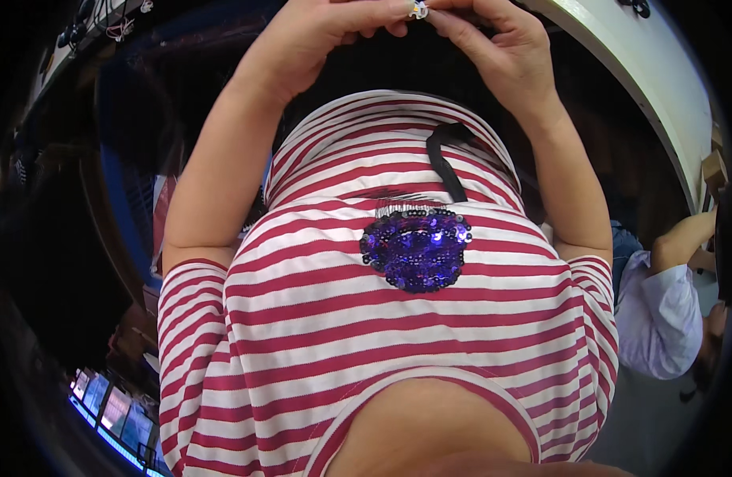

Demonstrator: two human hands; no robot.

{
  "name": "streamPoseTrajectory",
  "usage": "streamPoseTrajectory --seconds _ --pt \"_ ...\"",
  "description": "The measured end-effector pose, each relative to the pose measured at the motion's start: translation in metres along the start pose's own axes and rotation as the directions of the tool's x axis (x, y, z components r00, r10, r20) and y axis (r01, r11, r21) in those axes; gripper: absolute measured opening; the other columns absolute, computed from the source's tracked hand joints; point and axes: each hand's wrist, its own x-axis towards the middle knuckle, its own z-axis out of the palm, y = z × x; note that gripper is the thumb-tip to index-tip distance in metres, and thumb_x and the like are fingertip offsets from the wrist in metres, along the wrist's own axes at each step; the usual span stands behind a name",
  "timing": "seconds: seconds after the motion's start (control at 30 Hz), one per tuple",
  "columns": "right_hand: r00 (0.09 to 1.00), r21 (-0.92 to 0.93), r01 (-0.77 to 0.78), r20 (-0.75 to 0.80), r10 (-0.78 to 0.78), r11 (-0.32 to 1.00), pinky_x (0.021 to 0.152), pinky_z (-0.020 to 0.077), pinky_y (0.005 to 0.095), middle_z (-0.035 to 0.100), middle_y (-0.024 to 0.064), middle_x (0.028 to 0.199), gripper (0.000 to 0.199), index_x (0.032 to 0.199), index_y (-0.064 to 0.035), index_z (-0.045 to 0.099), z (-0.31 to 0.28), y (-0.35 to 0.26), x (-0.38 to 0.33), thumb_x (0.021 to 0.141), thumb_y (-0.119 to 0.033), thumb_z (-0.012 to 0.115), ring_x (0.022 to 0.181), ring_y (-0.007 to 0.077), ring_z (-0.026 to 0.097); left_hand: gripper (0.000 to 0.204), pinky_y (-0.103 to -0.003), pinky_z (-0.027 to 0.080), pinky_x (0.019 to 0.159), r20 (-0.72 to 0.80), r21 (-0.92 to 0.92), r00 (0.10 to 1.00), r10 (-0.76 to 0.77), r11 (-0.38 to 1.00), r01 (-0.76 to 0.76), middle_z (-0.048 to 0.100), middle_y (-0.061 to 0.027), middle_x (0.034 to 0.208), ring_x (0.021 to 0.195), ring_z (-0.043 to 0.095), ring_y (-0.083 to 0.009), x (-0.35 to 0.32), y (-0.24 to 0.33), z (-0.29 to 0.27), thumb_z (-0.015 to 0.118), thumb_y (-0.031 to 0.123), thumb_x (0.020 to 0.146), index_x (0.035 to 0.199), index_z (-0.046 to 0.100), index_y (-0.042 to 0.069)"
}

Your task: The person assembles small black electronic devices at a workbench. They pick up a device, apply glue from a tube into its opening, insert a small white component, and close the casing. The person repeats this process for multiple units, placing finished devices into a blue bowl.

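White small part [418, 9] pinched between fingertips of left hand [326, 32] and right hand [493, 40], above striped shirt [398, 318]. Risk: pinch slips, part drops onto shirt.

Head camera, looking steeply down, close over torso.

**Bright centre, dark fisheye rim**

Even light is falling from above onto the left hand [326, 28] and the right hand [501, 48], leaving the striped shirt [398, 334] below them bright and sharp. Deep shadow is filling the space left of the hands. Straight edges are bending and the picture is fading to black toward the rim.
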Motion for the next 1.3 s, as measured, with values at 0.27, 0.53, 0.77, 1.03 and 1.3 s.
streamPoseTrajectory --seconds 0.27,0.53,0.77,1.03,1.3 --pt "0.983 0.000 -0.090 0.159 0.088 0.996 0.076 0.0475 0.0202 0.063 0.0032 0.090 0.016 0.100 -0.0004 0.062 -0.017 0.003 0.010 0.085 -0.008 0.062 0.083 0.0090 0.059 0.021 -0.021 0.040 0.073 0.162 0.295 0.984 0.081 0.947 -0.126 0.062 -0.0014 0.079 0.077 0.055 -0.0066 0.013 0.013 -0.004 0.066 0.023 0.082 0.089 0.066 0.003" --pt "0.996 -0.003 -0.052 0.070 0.052 0.999 0.075 0.0488 0.0213 0.064 0.0039 0.087 0.014 0.095 -0.0014 0.063 -0.019 0.016 -0.001 0.082 -0.006 0.064 0.082 0.0104 0.061 0.021 -0.018 0.041 0.068 0.063 0.084 0.996 0.064 0.994 -0.069 0.065 -0.0039 0.081 0.075 0.057 -0.0066 0.008 0.000 0.003 0.067 0.018 0.083 0.096 0.065 0.001" --pt "1.000 -0.045 0.019 0.013 -0.018 0.999 0.065 0.0478 0.0217 0.066 0.0049 0.083 0.013 0.091 -0.0023 0.065 -0.016 0.015 0.001 0.080 -0.008 0.066 0.075 0.0119 0.062 0.020 -0.020 0.042 0.069 0.035 0.046 0.995 0.095 0.994 -0.096 0.066 -0.0049 0.082 0.076 0.059 -0.0087 0.010 -0.004 0.005 0.069 0.014 0.080 0.095 0.066 0.001" --pt "0.953 -0.243 0.253 -0.107 -0.285 0.936 0.061 0.0511 0.0262 0.066 0.0062 0.078 0.014 0.087 -0.0060 0.067 -0.017 0.018 -0.004 0.073 -0.007 0.070 0.070 0.0183 0.064 0.018 -0.018 0.039 0.067 -0.044 -0.046 0.992 0.119 0.992 -0.121 0.065 -0.0032 0.079 0.074 0.057 -0.0067 0.010 -0.009 0.018 0.069 0.017 0.080 0.091 0.066 0.003" --pt "0.893 -0.417 0.386 -0.054 -0.447 0.823 0.066 0.0518 0.0287 0.067 0.0034 0.077 0.014 0.086 -0.0086 0.068 -0.017 0.023 -0.005 0.072 -0.007 0.070 0.069 0.0181 0.065 0.018 -0.020 0.046 0.069 -0.099 -0.098 0.982 0.158 0.981 -0.168 0.066 -0.0065 0.077 0.071 0.059 -0.0087 0.012 -0.014 0.023 0.071 0.016 0.078 0.086 0.067 0.000"
